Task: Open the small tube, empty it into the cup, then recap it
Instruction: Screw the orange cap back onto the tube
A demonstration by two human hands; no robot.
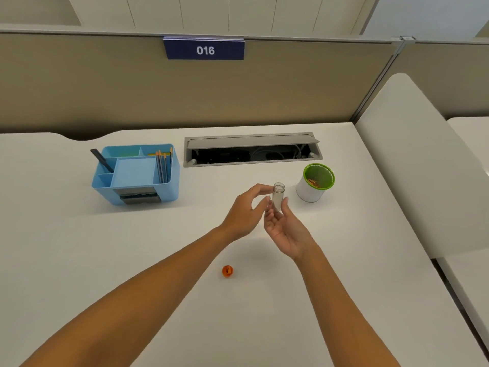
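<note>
A small clear tube point(278, 195) stands upright above the white desk, uncapped, and looks empty. My right hand point(284, 229) grips its lower part with the fingertips, palm turned up. My left hand point(246, 209) hovers just left of the tube with fingers curled and spread; its fingertips are close to the tube's rim, and I cannot tell if they touch. The orange cap point(227, 271) lies on the desk, nearer to me, between my forearms. The cup point(315, 183), white with a green inside, stands to the right of the tube and holds small orange pieces.
A blue desk organiser point(136, 174) with pens stands at the left. An open cable tray point(251, 149) is set into the desk point(264, 313) behind the hands. A beige partition with a sign reading 016 closes the back; the desk edge runs along the right.
</note>
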